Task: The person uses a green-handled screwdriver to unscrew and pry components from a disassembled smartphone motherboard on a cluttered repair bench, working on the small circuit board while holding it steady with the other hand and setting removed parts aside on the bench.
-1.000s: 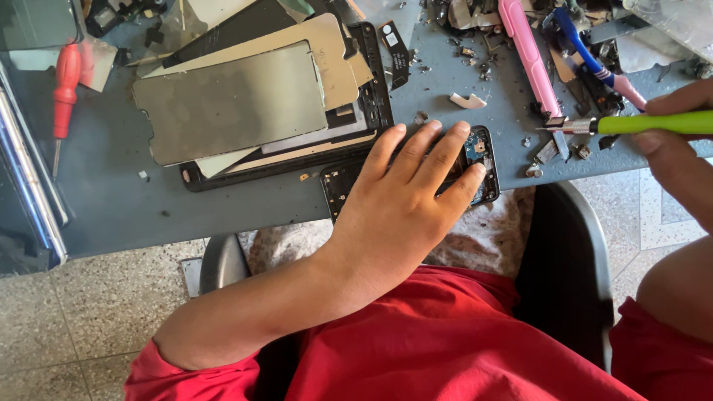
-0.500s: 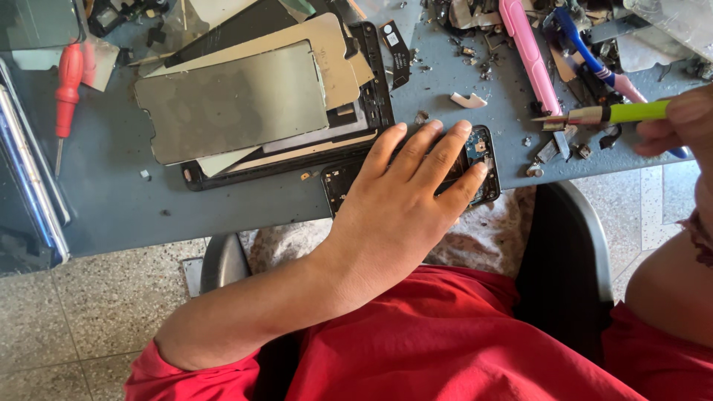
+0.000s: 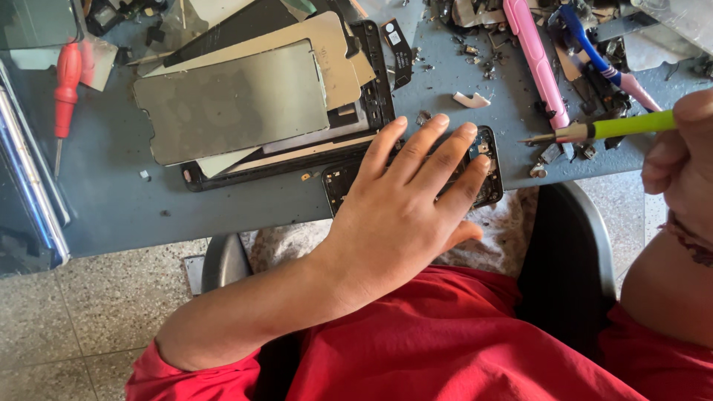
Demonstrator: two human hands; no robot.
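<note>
My left hand point(image 3: 405, 208) lies flat, fingers spread, on a black phone frame point(image 3: 486, 160) at the near edge of the grey-blue table point(image 3: 148, 208). It covers most of the frame, leaving only the right end with small parts showing. My right hand point(image 3: 683, 148), at the right edge of the view, grips a green-handled screwdriver point(image 3: 616, 128). The metal tip points left and hovers a short way right of the frame, apart from it.
A stack of phone screens and metal backing plates point(image 3: 230, 104) lies behind my left hand. A red screwdriver point(image 3: 65, 82) is at the far left. A pink tool point(image 3: 536, 59), a blue tool point(image 3: 594, 52) and scattered small parts fill the back right. A black stool point(image 3: 572, 260) sits below.
My right hand has shifted a little, and the screwdriver tip has come slightly left and nearer the phone frame. My left hand has stayed flat on the frame.
</note>
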